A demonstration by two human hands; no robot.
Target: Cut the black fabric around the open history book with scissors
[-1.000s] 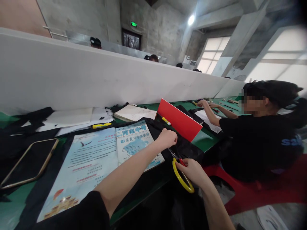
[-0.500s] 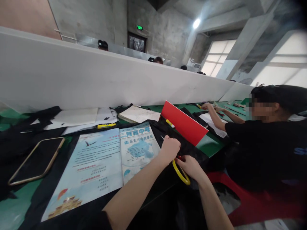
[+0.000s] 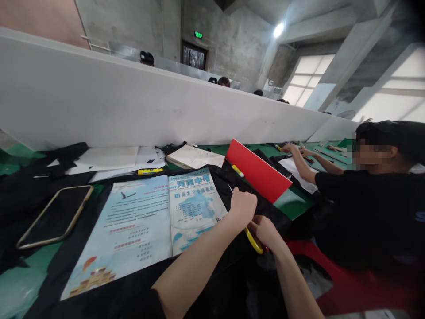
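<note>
My left hand (image 3: 244,206) is closed in a fist over the middle of a pair of scissors (image 3: 254,243) with yellow and red handles. A thin pale blade tip pokes out beyond its knuckles. My right hand (image 3: 266,231) is closed just below, fingers bent against the scissors near the handles; the exact grip is hidden. Left of my hands a light-blue printed booklet (image 3: 142,221) lies spread with its covers up, on black cloth (image 3: 206,266). Its right edge runs close to my left wrist.
A phone (image 3: 55,217) lies far left. Behind are white sheets (image 3: 106,158), yellow glue sticks (image 3: 150,171), a thick pad (image 3: 194,157) and a standing red folder (image 3: 257,170). A white partition (image 3: 133,110) closes off the back. A co-worker (image 3: 368,212) sits at right.
The scissors have turned, so the yellow loop shows narrower and a red handle end appears beneath it. The view has shifted slightly; both hands stay close together.
</note>
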